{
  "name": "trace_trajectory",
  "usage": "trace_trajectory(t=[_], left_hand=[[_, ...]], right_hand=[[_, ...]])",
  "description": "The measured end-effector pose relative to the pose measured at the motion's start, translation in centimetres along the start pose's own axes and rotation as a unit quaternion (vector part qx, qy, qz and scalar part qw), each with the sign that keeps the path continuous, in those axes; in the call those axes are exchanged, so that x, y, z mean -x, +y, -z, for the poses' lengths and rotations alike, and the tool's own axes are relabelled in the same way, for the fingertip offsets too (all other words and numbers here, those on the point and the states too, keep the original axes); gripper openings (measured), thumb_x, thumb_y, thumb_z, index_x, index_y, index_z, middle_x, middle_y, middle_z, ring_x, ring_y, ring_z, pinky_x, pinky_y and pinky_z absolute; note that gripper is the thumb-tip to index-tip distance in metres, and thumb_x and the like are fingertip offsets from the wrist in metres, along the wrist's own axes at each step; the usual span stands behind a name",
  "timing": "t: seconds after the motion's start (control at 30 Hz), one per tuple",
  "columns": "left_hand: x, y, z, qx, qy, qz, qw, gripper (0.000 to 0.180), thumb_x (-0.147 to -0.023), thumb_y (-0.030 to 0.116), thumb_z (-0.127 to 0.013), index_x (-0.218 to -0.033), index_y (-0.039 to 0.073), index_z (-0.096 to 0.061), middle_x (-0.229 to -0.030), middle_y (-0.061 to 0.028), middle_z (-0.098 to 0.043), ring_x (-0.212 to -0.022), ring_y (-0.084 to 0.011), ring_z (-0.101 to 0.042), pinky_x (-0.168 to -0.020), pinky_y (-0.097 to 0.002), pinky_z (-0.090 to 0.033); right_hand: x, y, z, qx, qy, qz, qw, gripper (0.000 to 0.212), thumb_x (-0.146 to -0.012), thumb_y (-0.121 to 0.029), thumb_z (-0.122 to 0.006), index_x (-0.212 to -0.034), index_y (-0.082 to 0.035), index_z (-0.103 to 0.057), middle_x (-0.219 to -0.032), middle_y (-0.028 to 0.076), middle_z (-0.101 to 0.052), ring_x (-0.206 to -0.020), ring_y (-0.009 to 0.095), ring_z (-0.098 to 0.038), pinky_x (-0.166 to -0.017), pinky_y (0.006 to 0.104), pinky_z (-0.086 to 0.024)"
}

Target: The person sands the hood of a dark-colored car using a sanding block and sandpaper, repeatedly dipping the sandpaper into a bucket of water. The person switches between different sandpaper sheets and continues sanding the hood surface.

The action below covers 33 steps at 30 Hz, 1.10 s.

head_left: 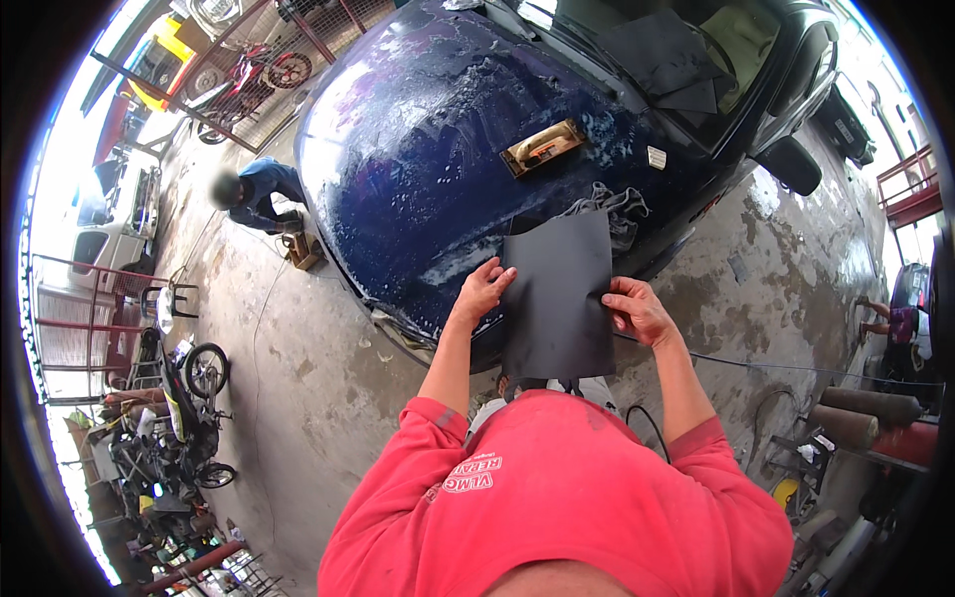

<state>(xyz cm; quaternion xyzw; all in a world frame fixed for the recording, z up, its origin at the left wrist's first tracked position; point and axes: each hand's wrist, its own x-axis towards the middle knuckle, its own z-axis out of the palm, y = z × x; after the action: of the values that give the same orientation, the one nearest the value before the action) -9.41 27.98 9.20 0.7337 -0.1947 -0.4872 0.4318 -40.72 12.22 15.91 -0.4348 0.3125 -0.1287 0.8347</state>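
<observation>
A dark sandpaper sheet [557,298] hangs in front of my body, its far edge overlapping the near side of the car hood. My left hand [481,292] pinches its left edge between thumb and fingers. On the opposite edge, my right hand [640,309] grips it the same way, fingers curled. Just beyond the sheet, a wet grey rag [619,211] lies crumpled on the hood. Farther off, a tan sanding block [542,148] rests at an angle on the wet, scuffed dark blue hood [418,179]. More dark sheets [668,62] lie on the windshield.
A person [261,196] in dark blue crouches by the car's front, beside a wooden box [300,249]. The side mirror [789,166] juts out at right. Motorcycles [179,418] stand at left; cylinders [867,408] lie at right. A cable [766,366] crosses the concrete floor.
</observation>
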Motion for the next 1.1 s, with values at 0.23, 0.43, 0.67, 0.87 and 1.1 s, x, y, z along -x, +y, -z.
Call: trace_trajectory(t=[0.23, 0.43, 0.67, 0.87, 1.1], left_hand=[[6.1, -2.5, 5.3, 0.415, 0.025, -0.033, 0.909, 0.02, -0.106, 0.02, -0.079, -0.118, 0.003, -0.076, -0.111, -0.0073, -0.081, -0.098, -0.0216, -0.077, -0.089, -0.0394, -0.065], [10.3, 1.3, 5.9, 0.292, 0.167, -0.283, 0.898, 0.018, -0.109, 0.015, -0.075, -0.12, 0.003, -0.08, -0.115, -0.0056, -0.082, -0.099, -0.0166, -0.078, -0.093, -0.0331, -0.062], [14.6, 5.1, -0.9, -0.32, 0.164, -0.5, 0.788, 0.052, -0.095, 0.022, -0.081, -0.145, 0.014, -0.072, -0.151, -0.014, -0.069, -0.147, -0.0378, -0.058, -0.126, -0.0587, -0.04], [15.0, 5.3, -2.2, -0.326, 0.086, -0.411, 0.847, 0.084, -0.097, 0.064, -0.075, -0.164, 0.017, -0.056, -0.176, -0.0189, -0.042, -0.164, -0.0481, -0.031, -0.134, -0.0663, -0.023], [11.0, 4.4, 2.0, -0.162, 0.318, -0.289, 0.888, 0.082, -0.103, 0.043, -0.08, -0.163, -0.004, -0.048, -0.161, -0.0243, -0.058, -0.149, -0.0314, -0.057, -0.125, -0.0414, -0.044]], right_hand=[[-2.0, 1.0, -6.1, 0.181, 0.03, -0.015, 0.983, 0.027, -0.103, -0.014, -0.079, -0.127, -0.003, -0.076, -0.096, -0.001, -0.077, -0.06, 0.005, -0.062, -0.053, 0.0216, -0.045], [-4.0, 4.5, -10.0, -0.041, -0.004, -0.085, 0.996, 0.112, -0.097, -0.073, -0.071, -0.177, -0.012, -0.022, -0.178, 0.017, -0.033, -0.14, 0.04, -0.059, -0.103, 0.0573, -0.06], [-6.8, -0.5, -12.1, -0.21, -0.205, 0.04, 0.955, 0.116, -0.095, -0.09, -0.05, -0.174, -0.007, -0.03, -0.171, 0.021, -0.045, -0.154, 0.041, -0.049, -0.126, 0.0583, -0.041], [-6.2, -3.9, -8.1, -0.232, -0.247, 0.017, 0.941, 0.068, -0.108, -0.041, -0.059, -0.162, -0.001, -0.047, -0.158, 0.019, -0.061, -0.145, 0.037, -0.059, -0.123, 0.0516, -0.046], [-7.0, -5.5, -3.5, -0.232, -0.252, 0.017, 0.939, 0.053, -0.104, -0.024, -0.054, -0.151, 0.0, -0.058, -0.149, 0.015, -0.069, -0.137, 0.034, -0.066, -0.12, 0.0499, -0.05]])
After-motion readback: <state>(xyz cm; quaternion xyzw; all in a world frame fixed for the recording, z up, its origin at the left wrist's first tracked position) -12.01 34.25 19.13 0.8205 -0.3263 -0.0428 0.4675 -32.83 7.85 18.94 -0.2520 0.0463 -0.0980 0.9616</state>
